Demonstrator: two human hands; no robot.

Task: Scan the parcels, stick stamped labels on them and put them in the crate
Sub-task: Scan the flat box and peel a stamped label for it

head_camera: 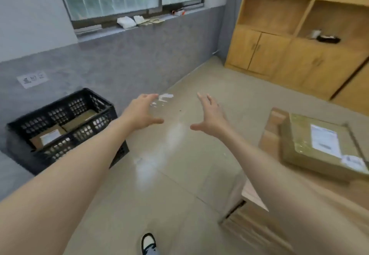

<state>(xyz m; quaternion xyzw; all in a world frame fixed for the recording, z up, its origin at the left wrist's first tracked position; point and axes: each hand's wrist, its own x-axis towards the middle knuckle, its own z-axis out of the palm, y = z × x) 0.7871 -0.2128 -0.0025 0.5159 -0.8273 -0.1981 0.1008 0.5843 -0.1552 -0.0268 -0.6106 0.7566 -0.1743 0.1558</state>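
bare floor [179, 175] between crate [60, 127], table edge [257, 197]; hands empty.

My left arm [79, 165] is hiding the crate's [85, 130] near corner; its wall is screening the parcels [50, 137] inside. The right edge is cutting off the table parcel [299, 135], its label [324, 141] blurring unreadably.

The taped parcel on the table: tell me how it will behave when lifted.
The parcel looks like a flat cardboard box with squared edges, so it is probably stiff and unlikely to roll. Its glossy tape may be slippery under bare fingers; gripping opposite edges seems wise. Its weight cannot be judged, though the low profile suggests nothing very heavy.
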